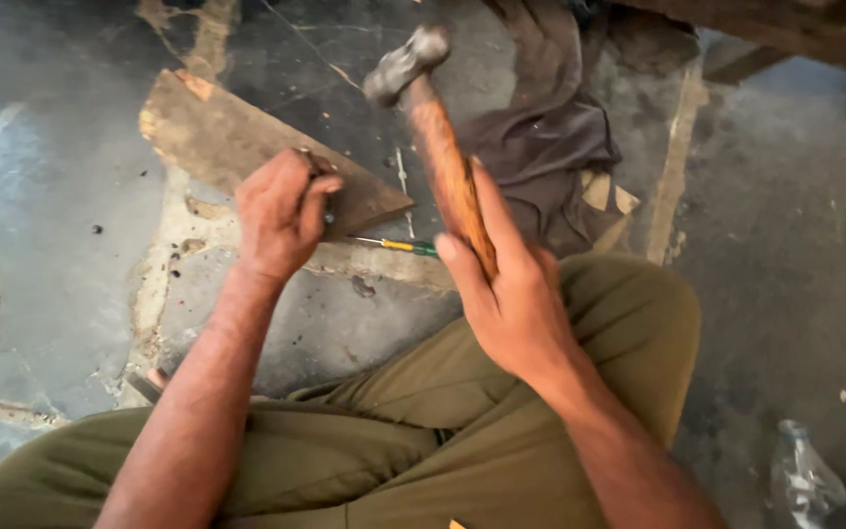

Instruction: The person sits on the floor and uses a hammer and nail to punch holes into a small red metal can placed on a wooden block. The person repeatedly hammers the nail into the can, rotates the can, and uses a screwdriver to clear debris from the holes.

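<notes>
The right hand (511, 294) grips a hammer (438, 147) by its wooden handle. Its long axis runs up-left, with the head far from the person. The left hand (281, 211) is closed, pinching something small on a wooden board (237, 137).

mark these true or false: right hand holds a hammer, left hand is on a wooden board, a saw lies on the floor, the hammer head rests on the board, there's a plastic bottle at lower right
1. The right hand grips a hammer by its wooden handle. True.
2. The left hand pinches something small against the wooden board. True; what it pinches is too small to tell.
3. A saw lies on the floor. False: the tool there is a thin screwdriver with a yellow and green handle.
4. The hammer head rests on the board. False: it is raised, off to the board's right.
5. A clear plastic bottle lies at lower right. True.
</notes>
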